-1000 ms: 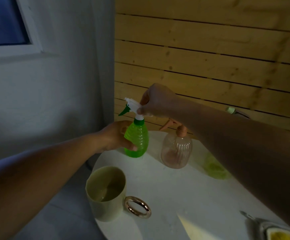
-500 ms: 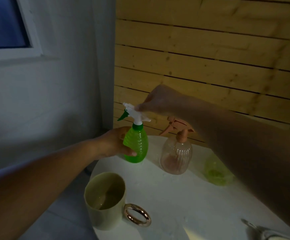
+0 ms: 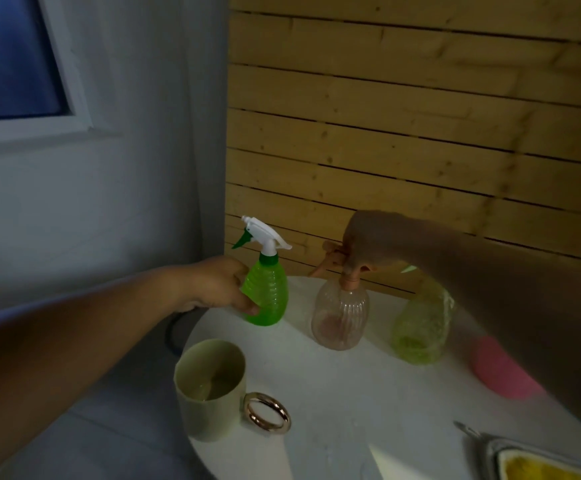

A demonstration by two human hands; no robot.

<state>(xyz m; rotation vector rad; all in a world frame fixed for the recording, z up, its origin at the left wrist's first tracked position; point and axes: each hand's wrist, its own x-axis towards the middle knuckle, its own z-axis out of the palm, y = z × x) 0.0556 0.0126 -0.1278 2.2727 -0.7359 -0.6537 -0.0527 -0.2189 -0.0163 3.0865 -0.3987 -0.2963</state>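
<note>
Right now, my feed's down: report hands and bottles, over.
Left hand grips green spray bottle, upright on table. Right hand grips peach sprayer head on clear bottle. Mug nearer, clear of both.

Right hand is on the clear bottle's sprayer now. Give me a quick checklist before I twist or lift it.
1. Grip: right hand curled round the peach spray head: ok.
2. Standing: clear bottle upright on the table: ok.
3. Support: left hand free to steady it: not ok, it holds the green spray bottle.
4. Clearance: yellow-green bottle beside it, apart: ok.
5. Head screwed tight: cannot tell.
</note>
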